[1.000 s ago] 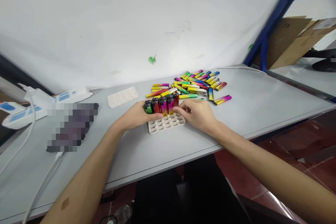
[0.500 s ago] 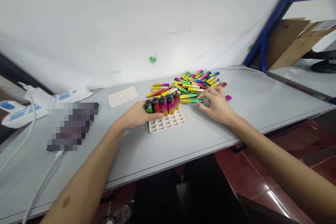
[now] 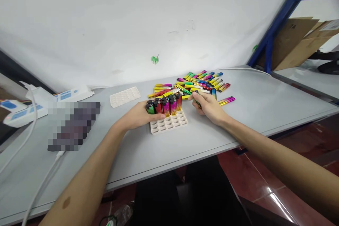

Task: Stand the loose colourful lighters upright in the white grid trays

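Observation:
Several metallic lighters point(image 3: 165, 107) in green, red and magenta stand upright in the rear holes of a white slotted tray point(image 3: 169, 123). My left hand point(image 3: 137, 116) is wrapped round their left side, thumb across the front of the row; its other fingers are hidden behind them. To the right of the tray, my right hand point(image 3: 208, 106) is closed on a lighter point(image 3: 197, 94) whose dark top pokes out between thumb and fingers. Behind both hands lies a loose pile of coloured lighters point(image 3: 193, 84), and one yellow-and-magenta lighter point(image 3: 227, 100) sits beside my right wrist.
A second white tray point(image 3: 125, 96) lies near the wall, left of the pile. Power strips point(image 3: 71, 94) and a blurred-out dark object point(image 3: 75, 127) with a white cable point(image 3: 50, 171) occupy the table's left side. Cardboard boxes point(image 3: 299, 44) stand beyond the blue frame point(image 3: 268, 51) at right.
My right hand has closed on a green-and-yellow lighter from the pile's front edge and lifted it, drawing slightly left toward the tray. My left hand stays where it was.

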Demonstrator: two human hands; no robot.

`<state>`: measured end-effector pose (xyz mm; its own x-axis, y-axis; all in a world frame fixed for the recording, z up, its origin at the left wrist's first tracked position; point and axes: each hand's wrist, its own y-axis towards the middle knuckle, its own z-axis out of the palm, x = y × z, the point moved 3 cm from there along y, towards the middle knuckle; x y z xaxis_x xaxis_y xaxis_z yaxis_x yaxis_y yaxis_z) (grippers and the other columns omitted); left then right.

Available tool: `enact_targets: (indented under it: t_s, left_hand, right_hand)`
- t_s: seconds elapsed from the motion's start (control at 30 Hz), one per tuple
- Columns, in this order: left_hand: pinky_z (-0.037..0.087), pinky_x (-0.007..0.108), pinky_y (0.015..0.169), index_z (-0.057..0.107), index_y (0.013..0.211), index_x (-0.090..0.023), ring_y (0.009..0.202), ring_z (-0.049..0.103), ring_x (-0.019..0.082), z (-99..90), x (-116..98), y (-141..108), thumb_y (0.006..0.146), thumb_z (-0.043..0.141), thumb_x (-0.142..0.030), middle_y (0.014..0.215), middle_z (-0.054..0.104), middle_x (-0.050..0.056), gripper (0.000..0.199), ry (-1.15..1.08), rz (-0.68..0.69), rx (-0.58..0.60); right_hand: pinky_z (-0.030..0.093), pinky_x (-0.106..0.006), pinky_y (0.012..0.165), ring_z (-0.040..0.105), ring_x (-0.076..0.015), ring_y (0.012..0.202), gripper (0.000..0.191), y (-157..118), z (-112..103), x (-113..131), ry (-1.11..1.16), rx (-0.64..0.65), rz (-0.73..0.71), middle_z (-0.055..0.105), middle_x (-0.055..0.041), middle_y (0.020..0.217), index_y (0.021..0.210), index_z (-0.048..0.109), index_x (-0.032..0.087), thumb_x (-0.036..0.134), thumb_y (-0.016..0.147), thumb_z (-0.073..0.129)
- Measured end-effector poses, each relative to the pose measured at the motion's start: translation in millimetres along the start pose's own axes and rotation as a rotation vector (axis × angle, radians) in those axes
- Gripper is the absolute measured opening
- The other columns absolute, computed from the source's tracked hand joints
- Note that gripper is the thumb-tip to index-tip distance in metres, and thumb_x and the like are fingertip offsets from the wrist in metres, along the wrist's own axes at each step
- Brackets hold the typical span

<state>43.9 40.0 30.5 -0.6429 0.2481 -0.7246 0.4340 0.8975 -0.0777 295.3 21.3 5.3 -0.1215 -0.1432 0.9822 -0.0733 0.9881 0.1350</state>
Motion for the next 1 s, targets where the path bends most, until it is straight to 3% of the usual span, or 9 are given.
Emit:
enact_targets:
  t_s: [0.2,0.3,0.43,0.57,0.73,1.0]
  left_hand:
    - [0.055,0.031,0.079,0.07,0.107,-0.022,0.096,0.068,0.025,-1.4,0.0,0.6,0.067,0.078,-0.055,0.103,0.075,0.001,0.053,0.016,0.001,0.005]
    - [0.055,0.03,0.078,0.07,0.105,-0.022,0.095,0.069,0.025,-2.0,0.4,0.9,0.067,0.078,-0.055,0.102,0.076,0.001,0.052,0.027,0.001,0.009]
    - [0.055,0.031,0.08,0.07,0.105,-0.022,0.096,0.069,0.024,-2.1,-0.8,0.4,0.067,0.078,-0.053,0.103,0.076,0.001,0.05,0.031,0.017,0.018]
    - [0.055,0.031,0.081,0.07,0.107,-0.022,0.096,0.069,0.024,-2.3,-0.5,0.1,0.066,0.079,-0.053,0.104,0.076,0.001,0.052,0.021,0.017,0.015]
    - [0.055,0.032,0.082,0.071,0.106,-0.023,0.094,0.069,0.023,-2.6,0.4,0.4,0.066,0.079,-0.054,0.102,0.076,0.0,0.052,0.025,0.011,0.011]
    - [0.055,0.032,0.081,0.071,0.104,-0.022,0.095,0.069,0.025,-2.1,-0.1,0.3,0.066,0.079,-0.054,0.101,0.076,0.001,0.05,0.026,0.011,0.012]
  right_hand:
    - [0.032,-0.023,0.041,0.046,-0.0098,0.046,0.046,-3.0,0.1,0.9,-0.07,0.035,-0.037,0.054,0.0031,0.062,0.098,0.059,0.021,0.065,0.09,0.05]
    - [0.026,-0.023,0.039,0.036,-0.0097,0.041,0.046,-2.7,0.0,1.2,0.014,0.035,-0.046,0.04,0.0069,0.054,0.093,0.058,0.023,0.068,0.089,0.051]
    - [0.014,-0.026,0.04,0.016,-0.0085,0.04,0.058,0.5,-2.9,-4.4,0.117,-0.009,0.027,0.021,0.0074,0.049,0.061,0.041,0.023,0.075,0.088,0.042]
    - [0.012,-0.028,0.04,0.015,-0.0094,0.04,0.058,4.0,-5.7,-9.3,0.117,-0.05,0.056,0.022,0.0052,0.045,0.054,0.029,0.025,0.068,0.091,0.038]
    - [0.011,-0.028,0.041,0.014,-0.0097,0.04,0.053,4.9,-6.2,-11.2,0.139,-0.039,0.067,0.021,0.005,0.046,0.054,0.03,0.025,0.06,0.092,0.036]
    - [0.013,-0.028,0.041,0.016,-0.0094,0.039,0.056,3.9,-5.6,-8.7,0.091,-0.047,0.056,0.024,0.0052,0.045,0.054,0.032,0.024,0.066,0.091,0.038]
